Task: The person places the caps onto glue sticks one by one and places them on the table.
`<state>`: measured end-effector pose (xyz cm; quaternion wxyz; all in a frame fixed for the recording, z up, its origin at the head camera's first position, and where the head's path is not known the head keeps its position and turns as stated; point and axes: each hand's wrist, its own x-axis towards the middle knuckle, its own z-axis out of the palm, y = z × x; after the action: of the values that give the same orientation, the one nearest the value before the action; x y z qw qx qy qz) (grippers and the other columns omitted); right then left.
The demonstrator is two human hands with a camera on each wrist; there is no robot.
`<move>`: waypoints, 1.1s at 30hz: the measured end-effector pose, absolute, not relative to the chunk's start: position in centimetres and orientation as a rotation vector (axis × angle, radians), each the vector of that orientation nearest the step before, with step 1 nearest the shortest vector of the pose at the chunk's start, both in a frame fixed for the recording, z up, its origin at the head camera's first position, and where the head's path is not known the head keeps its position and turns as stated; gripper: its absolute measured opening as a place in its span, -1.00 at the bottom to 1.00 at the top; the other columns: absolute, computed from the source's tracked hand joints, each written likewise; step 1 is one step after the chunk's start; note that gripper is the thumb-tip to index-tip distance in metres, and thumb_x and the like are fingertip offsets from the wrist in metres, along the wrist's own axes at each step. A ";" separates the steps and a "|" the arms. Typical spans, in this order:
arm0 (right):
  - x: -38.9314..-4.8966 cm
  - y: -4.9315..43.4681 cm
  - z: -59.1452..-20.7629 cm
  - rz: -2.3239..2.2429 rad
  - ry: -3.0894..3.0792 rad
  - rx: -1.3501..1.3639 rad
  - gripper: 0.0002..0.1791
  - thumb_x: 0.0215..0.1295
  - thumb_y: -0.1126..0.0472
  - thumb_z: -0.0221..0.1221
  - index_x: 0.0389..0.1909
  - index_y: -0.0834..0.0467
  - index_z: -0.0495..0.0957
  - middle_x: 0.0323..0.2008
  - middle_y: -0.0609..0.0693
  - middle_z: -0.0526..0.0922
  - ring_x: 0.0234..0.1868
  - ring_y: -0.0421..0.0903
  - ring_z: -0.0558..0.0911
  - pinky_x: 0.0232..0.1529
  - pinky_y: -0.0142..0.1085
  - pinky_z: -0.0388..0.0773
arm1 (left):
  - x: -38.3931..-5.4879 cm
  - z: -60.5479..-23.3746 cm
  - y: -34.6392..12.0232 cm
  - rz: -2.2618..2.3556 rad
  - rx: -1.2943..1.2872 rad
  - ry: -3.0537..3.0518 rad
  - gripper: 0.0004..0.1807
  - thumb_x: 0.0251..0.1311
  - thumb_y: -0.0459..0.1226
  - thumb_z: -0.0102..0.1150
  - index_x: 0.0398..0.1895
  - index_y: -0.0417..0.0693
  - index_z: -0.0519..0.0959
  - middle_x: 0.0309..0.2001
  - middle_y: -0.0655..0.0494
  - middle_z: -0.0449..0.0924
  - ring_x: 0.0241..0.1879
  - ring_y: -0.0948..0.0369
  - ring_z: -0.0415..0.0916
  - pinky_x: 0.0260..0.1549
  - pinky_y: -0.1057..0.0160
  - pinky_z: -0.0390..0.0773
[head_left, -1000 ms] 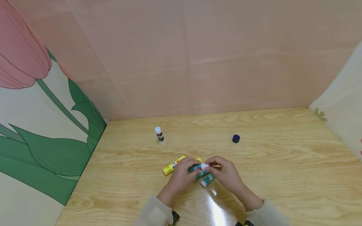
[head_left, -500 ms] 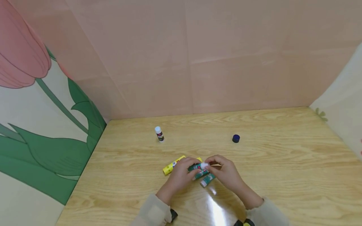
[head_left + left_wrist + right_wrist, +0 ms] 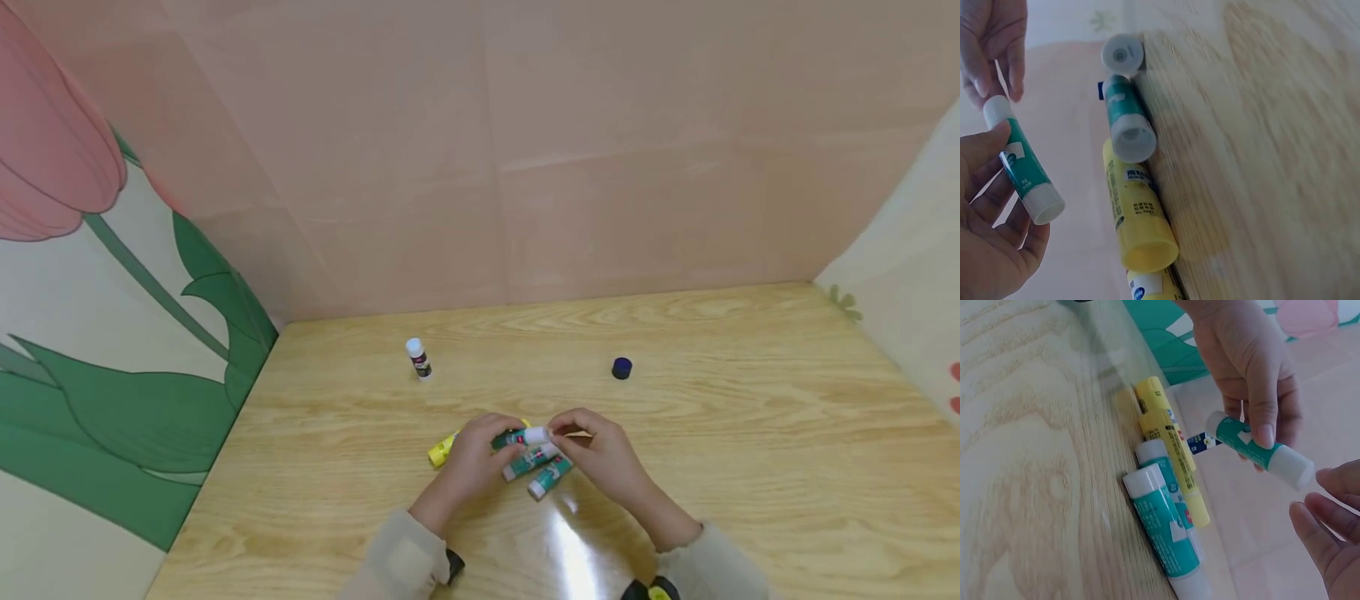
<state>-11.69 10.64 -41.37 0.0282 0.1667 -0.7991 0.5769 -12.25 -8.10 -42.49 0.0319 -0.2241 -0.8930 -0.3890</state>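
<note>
My left hand (image 3: 474,457) holds a green glue stick (image 3: 1247,442) with white ends between thumb and fingers, raised over the table. At its white cap end is my right hand (image 3: 606,457); in the right wrist view its bent fingertips (image 3: 1329,509) stand a little apart from the cap, gripping nothing. Below lie two more green glue sticks (image 3: 1163,528) side by side. Beyond them are two yellow glue sticks (image 3: 1172,447), partly hidden behind my left hand in the head view.
A small glue stick (image 3: 420,360) with a white cap and dark label stands upright toward the back left of the wooden table (image 3: 750,417). A dark blue cap (image 3: 622,368) sits toward the back right. A pink cloth backdrop (image 3: 495,167) rises behind the table.
My left hand has shifted slightly left with the green glue stick. My right fingertips have come away from its cap, which shows more fully; the green sticks below are also less covered.
</note>
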 end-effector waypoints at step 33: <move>-13.1 13.0 -42.0 1.565 -2.579 0.436 -0.87 0.03 0.44 0.15 -0.36 0.24 0.51 -0.37 0.02 0.56 -0.33 -0.09 0.52 -0.32 -0.38 0.48 | -14.6 -42.4 -8.2 -1.191 -0.543 -2.838 -0.76 0.02 -0.24 0.15 -0.19 0.00 0.53 -0.20 0.20 0.51 -0.17 0.26 0.38 -0.17 0.29 0.38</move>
<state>-13.05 13.01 -42.03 0.0468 0.1429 -0.8452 0.5128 -14.63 -8.19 -42.43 0.0082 -0.1739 -0.9080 -0.3810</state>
